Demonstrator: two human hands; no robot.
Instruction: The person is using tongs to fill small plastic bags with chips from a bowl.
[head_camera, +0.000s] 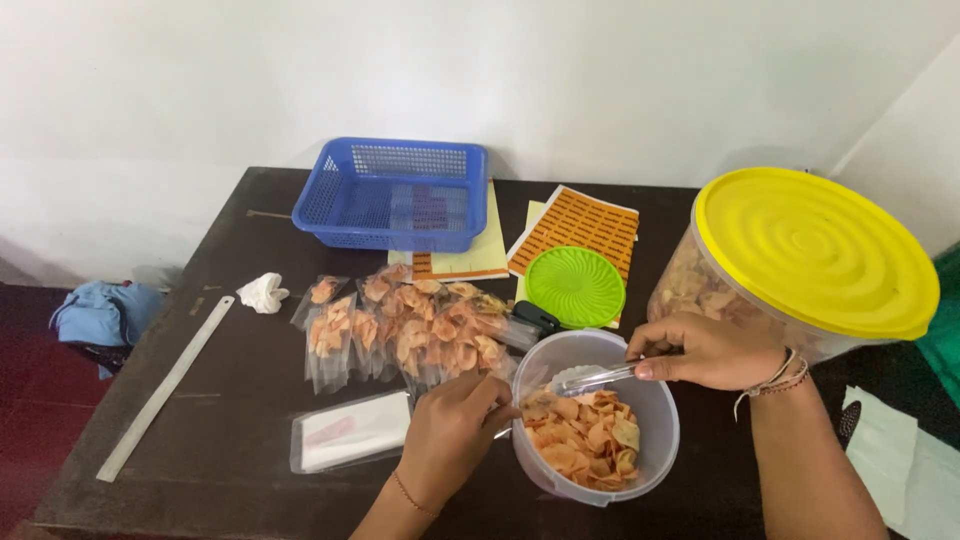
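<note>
The right hand (708, 352) pinches metal tongs (598, 379) over the clear tub (655, 425) of orange chips (585, 436), which sits at the table's (240, 440) front edge. The left hand (453, 432), curled closed against the tub's rim, seems to hold something I cannot make out. Squeezing hard could crack the chips; a nudge might tip the tub off the edge

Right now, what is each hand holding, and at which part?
The right hand holds metal tongs at their rear end, tips over the chips in the clear tub. The left hand rests at the tub's rim; whether it holds anything cannot be told.
</note>
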